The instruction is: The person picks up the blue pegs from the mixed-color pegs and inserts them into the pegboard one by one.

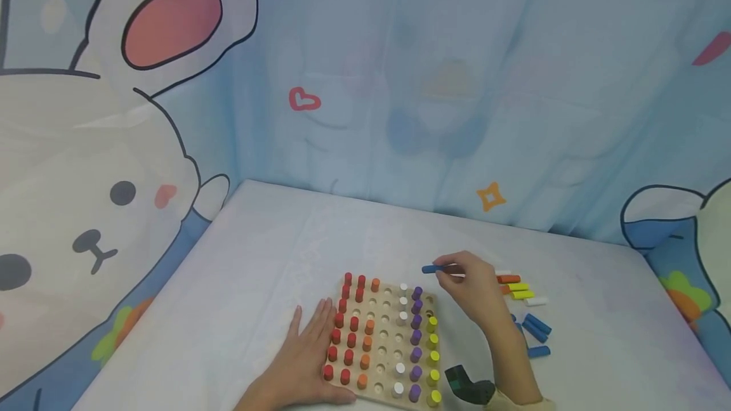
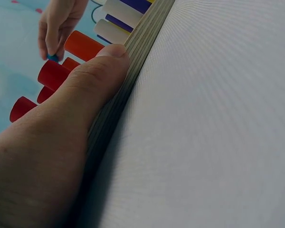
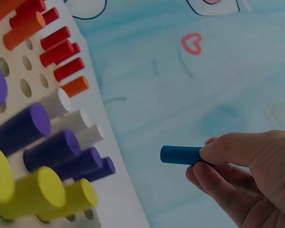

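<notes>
A wooden pegboard [image 1: 384,352] lies on the white table, carrying upright red, orange, white, purple and yellow pegs in columns. My left hand [image 1: 305,357] rests against its left side with the fingers extended. In the left wrist view, the left thumb [image 2: 102,71] lies along the board's edge beside an orange peg [image 2: 83,46]. Beyond the board's far right corner, my right hand [image 1: 471,287] pinches a blue peg [image 3: 179,155] by one end, between thumb and fingers. This peg is held roughly level in the air, apart from the board. Bare holes show among the middle columns and at the far right corner.
Right of the board lie loose blue pegs [image 1: 537,323], partly hidden by the right forearm. Farther back are loose yellow pegs [image 1: 518,287], a white peg [image 1: 535,301] and an orange peg [image 1: 508,279]. A printed blue curtain [image 1: 365,144] hangs behind the table.
</notes>
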{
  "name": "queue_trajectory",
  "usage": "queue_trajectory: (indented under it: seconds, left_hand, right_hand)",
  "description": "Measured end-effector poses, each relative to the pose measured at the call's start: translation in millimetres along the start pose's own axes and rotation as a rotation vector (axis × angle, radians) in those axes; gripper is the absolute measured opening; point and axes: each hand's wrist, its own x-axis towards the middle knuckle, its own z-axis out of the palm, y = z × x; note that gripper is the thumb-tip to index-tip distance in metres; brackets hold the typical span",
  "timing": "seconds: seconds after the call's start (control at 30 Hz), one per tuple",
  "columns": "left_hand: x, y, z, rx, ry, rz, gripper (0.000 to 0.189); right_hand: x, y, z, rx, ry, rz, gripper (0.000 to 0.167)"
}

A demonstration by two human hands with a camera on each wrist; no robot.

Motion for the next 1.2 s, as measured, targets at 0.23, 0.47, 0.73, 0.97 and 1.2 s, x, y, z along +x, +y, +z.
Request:
queue_trajectory:
  seconds: [0.23, 0.47, 0.73, 0.97, 1.2]
  left_hand:
    - [0.3, -0.6, 0.8, -0.007, -0.001, -0.001, 0.134]
    - [-0.1, -2.0, 2.6, -0.004, 0.002, -0.007, 0.135]
    - [0.1, -3.5, 3.7, 0.004, 0.012, 0.002, 0.135]
    - [-1.1, -3.6, 3.1, 0.015, 0.032, 0.017, 0.134]
    - [-0.4, -3.7, 2.8, 0.012, 0.019, 0.01, 0.133]
  right_hand:
    - [2.2, -8.4, 21.8, -0.006, -0.014, -0.063, 0.014]
    - [2.4, -18.4, 37.2, -0.035, -0.053, -0.082, 0.016]
    - [2.2, -25.3, 48.4, -0.097, -0.093, -0.078, 0.017]
    - [2.3, -26.5, 53.3, -0.135, -0.118, -0.078, 0.018]
    - [3.6, -28.9, 56.1, -0.16, -0.135, -0.096, 0.016]
